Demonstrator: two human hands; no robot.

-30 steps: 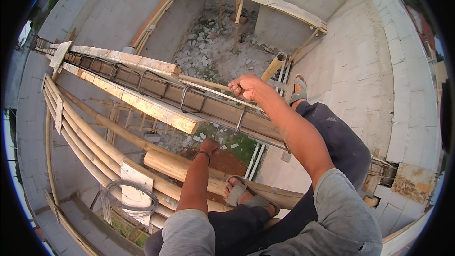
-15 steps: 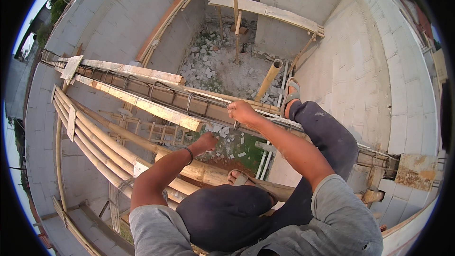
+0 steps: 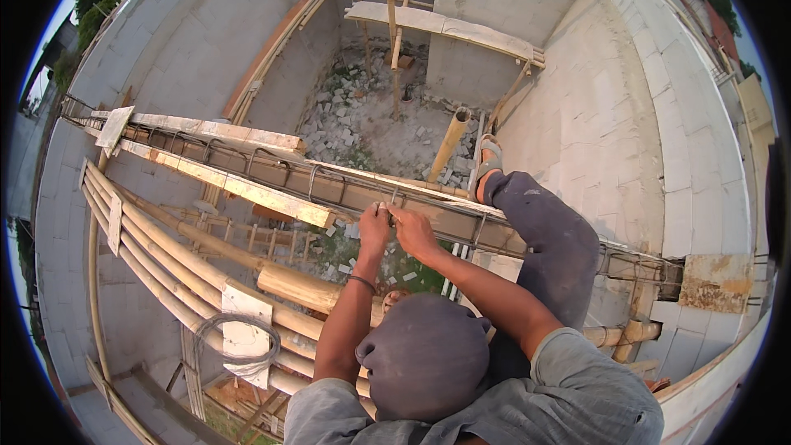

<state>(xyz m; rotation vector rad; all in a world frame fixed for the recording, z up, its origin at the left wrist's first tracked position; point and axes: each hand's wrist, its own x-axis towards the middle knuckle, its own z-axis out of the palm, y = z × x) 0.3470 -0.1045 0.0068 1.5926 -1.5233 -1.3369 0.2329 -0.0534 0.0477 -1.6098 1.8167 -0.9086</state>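
Observation:
A long cage of steel bars with bent stirrups runs across the gap between walls. At its near side, my left hand and my right hand meet with fingertips pinched together. Whatever the fingers hold is too small to make out; a stirrup stands just above them. A timber plank lies along the cage's near side, ending left of my hands. A second timber lies along its far side.
Bundled bamboo poles run below left, with a wire coil over a pale board. My sandalled foot rests beyond the cage. An upright bamboo pole stands near it. Rubble covers ground far below, between block walls.
My left hand has moved up to the cage and joined my right hand, its fingers now pinched. My right hand has come slightly down. My bent knee shows higher, and the view has shifted.

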